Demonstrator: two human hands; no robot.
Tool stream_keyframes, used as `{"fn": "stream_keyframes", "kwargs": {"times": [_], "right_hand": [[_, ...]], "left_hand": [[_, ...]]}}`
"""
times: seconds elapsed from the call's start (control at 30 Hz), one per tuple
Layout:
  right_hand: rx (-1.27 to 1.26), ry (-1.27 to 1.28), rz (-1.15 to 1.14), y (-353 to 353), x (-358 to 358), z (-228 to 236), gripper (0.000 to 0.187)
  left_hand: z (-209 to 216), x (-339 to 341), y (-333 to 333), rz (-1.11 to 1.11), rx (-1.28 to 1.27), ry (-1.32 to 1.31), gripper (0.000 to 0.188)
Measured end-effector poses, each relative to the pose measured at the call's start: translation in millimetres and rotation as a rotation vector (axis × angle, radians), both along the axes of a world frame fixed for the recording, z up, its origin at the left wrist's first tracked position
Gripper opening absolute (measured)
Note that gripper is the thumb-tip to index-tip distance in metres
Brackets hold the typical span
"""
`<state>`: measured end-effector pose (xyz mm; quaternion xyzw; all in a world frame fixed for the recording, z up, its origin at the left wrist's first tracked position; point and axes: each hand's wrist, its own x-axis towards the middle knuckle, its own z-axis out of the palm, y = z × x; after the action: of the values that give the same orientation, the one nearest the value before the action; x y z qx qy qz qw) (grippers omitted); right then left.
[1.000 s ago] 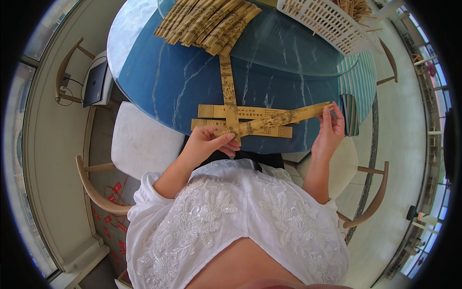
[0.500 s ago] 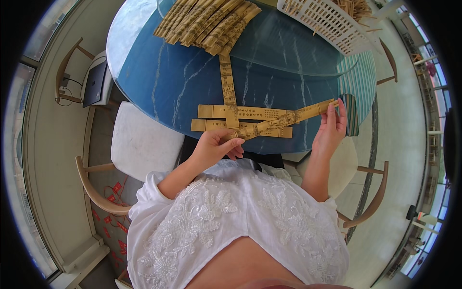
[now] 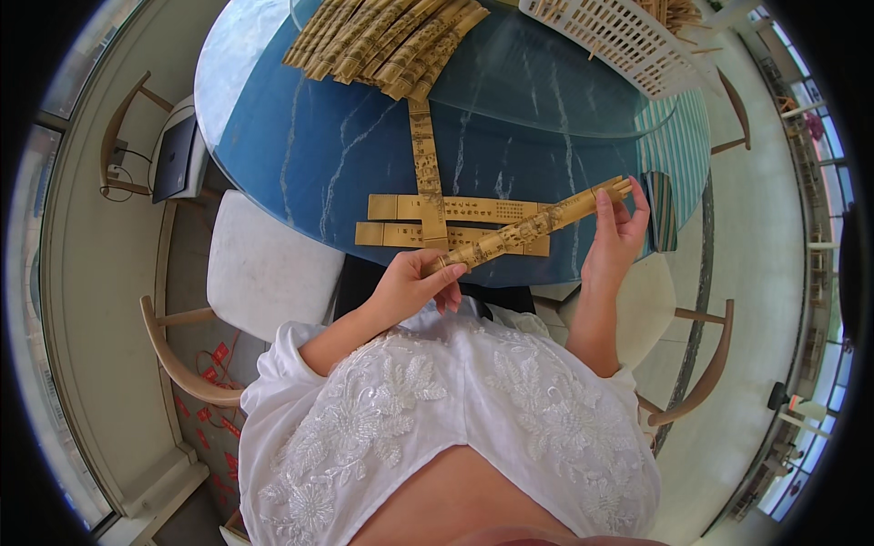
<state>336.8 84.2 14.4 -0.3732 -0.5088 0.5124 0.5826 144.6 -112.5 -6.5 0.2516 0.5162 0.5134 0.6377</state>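
A long gold printed paper sleeve (image 3: pixel 528 227) slants up to the right between my hands, above the near edge of the table. Its lower end is pinched in the fingers of my left hand (image 3: pixel 414 284). At the upper end, the thumb and fingers of my right hand (image 3: pixel 617 244) close around it, where pale stick ends (image 3: pixel 625 186) show at the opening. Beneath it, two flat gold sleeves (image 3: pixel 391 207) lie side by side across the blue table. Another sleeve (image 3: pixel 425 155) lies lengthwise over them, reaching toward a heap of filled-looking gold sleeves (image 3: pixel 391 45).
A white slotted basket (image 3: pixel 605 50) with many thin wooden sticks (image 3: pixel 672 13) stands at the far right, on a raised glass disc (image 3: pixel 537 100). A striped folded cloth (image 3: pixel 662 214) lies by the right edge. Chairs (image 3: pixel 264 255) surround the blue table (image 3: pixel 264 173); a laptop (image 3: pixel 175 159) rests on one.
My right thumb has shifted down and left along the sleeve's upper end, and more of the stick ends show there. My left hand keeps its hold; the whole view has moved slightly.
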Motion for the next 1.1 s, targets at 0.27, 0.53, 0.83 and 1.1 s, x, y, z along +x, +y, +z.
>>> {"fn": "stream_keyframes", "kwargs": {"times": [0.27,0.53,0.83,1.1], "right_hand": [[0.005,-0.017,0.022,3.4,3.0,-7.2,0.038],[0.016,-0.036,-0.037,4.0,1.5,-6.7,0.032],[-0.007,0.038,-0.099,17.4,7.9,-5.7,0.026],[-0.060,0.079,-0.054,13.0,9.1,-10.1,0.025]], "left_hand": [[1.6,-2.4,-0.3,0.001,-0.031,0.035,0.026],[2.7,-4.2,0.2,-0.041,0.007,0.013,0.036],[15.9,-8.9,-2.2,-0.037,0.012,-0.346,0.061],[10.3,-8.9,-2.9,-0.090,0.032,-0.224,0.044]]}}
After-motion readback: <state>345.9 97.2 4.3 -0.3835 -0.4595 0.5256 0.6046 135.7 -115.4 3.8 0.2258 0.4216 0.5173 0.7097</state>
